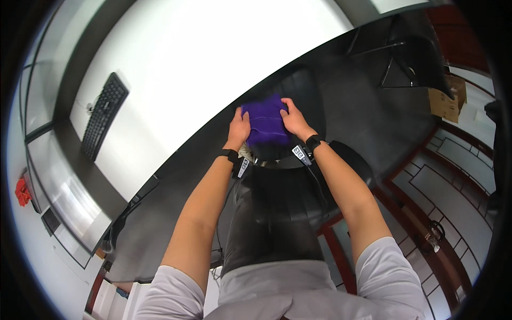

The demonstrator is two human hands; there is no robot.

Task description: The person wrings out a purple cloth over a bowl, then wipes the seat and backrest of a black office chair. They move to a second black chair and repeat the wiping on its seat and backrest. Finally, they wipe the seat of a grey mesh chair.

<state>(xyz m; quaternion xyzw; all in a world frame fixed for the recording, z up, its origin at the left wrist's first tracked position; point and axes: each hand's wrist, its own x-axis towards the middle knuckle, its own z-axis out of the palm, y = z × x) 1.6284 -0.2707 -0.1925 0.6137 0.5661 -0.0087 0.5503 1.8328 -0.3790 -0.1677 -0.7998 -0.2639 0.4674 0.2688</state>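
A purple cloth [266,122] with crease lines across it is stretched between my two hands, over a black chair [316,96]. My left hand [239,129] grips its left edge, with the thumb on top. At the upper right edge, my right hand [295,119] pinches the cloth between thumb and fingers. The lower edge of the cloth looks blurred. Each wrist wears a black strap, and a small device bearing printed codes hangs by each one, the left device [243,168] and the right device [301,155].
A white table [192,80] spans the upper left, its edge running diagonally near my left hand. On it lies a black keyboard [106,114]. Another black chair [416,60] and a cardboard box [444,102] stand at the upper right. A dark cable [316,182] trails from the right device.
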